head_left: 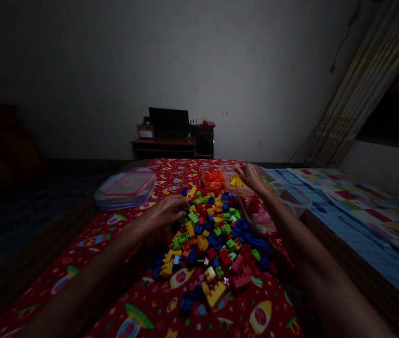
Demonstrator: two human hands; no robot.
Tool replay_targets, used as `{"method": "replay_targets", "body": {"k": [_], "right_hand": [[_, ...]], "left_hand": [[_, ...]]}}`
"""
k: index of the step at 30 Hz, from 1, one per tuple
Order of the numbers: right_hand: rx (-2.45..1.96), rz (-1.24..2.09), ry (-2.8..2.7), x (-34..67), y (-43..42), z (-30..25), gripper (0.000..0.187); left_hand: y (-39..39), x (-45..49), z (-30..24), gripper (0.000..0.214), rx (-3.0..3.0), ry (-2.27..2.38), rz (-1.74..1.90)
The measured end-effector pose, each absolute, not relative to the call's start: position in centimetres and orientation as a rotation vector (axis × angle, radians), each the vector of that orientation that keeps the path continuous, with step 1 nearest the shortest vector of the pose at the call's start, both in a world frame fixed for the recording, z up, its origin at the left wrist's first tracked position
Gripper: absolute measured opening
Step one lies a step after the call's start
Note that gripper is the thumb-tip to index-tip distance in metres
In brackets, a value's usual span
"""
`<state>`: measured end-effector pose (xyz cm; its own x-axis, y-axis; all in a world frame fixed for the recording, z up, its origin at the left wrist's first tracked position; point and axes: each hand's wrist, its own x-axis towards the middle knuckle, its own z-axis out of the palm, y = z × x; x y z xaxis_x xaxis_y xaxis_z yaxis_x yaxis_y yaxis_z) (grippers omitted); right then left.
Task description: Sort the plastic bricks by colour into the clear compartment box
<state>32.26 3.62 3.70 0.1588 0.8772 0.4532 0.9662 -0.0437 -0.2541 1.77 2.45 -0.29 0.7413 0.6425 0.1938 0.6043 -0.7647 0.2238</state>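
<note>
A heap of small plastic building bricks (213,234) in red, blue, yellow and green lies on a red patterned cloth (115,263). My left hand (166,213) rests at the heap's left edge, fingers curled onto the bricks. My right hand (250,176) reaches over a clear tub holding yellow bricks (235,184), fingers bent down into it; what they hold is hidden. Next to it are a clear tub of orange bricks (212,177) and a clear tub with red bricks (256,211).
A stack of clear lids (126,188) lies at the left on the cloth. Another clear tub (293,195) sits at the right edge. A pale checked mat (361,211) covers the floor to the right. A low desk with a dark screen (169,129) stands at the far wall.
</note>
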Motion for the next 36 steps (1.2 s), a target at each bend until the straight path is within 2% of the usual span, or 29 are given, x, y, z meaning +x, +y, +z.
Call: {"method": "replay_targets", "body": {"k": [4,9,14,18,20,25,31,36], "right_hand": [[-1.705,-0.075,-2.029,28.7,0.8,2.3,0.037],[-1.645,-0.002,-2.239,25.6,-2.2,0.7,0.017],[-1.7,-0.063,-2.409,25.2,-2.6,-0.4,0.018],[-1.618,0.066,-2.422,25.7,-2.6,-0.6,0.016],[-1.561,0.147,-2.39,26.1,-2.7,-0.5,0.012],[-1.513,0.169,-2.223,27.2,-2.7,-0.7,0.037],[-1.464,0.125,-2.12,26.7,-3.3,-0.1,0.021],[-1.394,0.319,-2.045,24.9,-4.1,0.7,0.02]], "left_hand": [[2.7,1.5,0.3,0.023,2.75,1.076,0.377],[1.4,1.8,0.6,0.022,2.789,0.954,0.193],[-0.6,3.1,-0.3,0.03,2.903,1.006,0.038],[-0.9,3.4,-1.1,0.03,2.942,1.004,0.034],[-0.5,3.2,-1.1,0.027,2.94,0.957,0.074],[0.3,2.5,-0.3,0.029,2.887,0.939,0.189],[0.9,3.0,-0.4,0.04,2.744,1.079,0.455],[0.8,4.3,-1.1,0.041,2.581,1.119,0.612]]}}
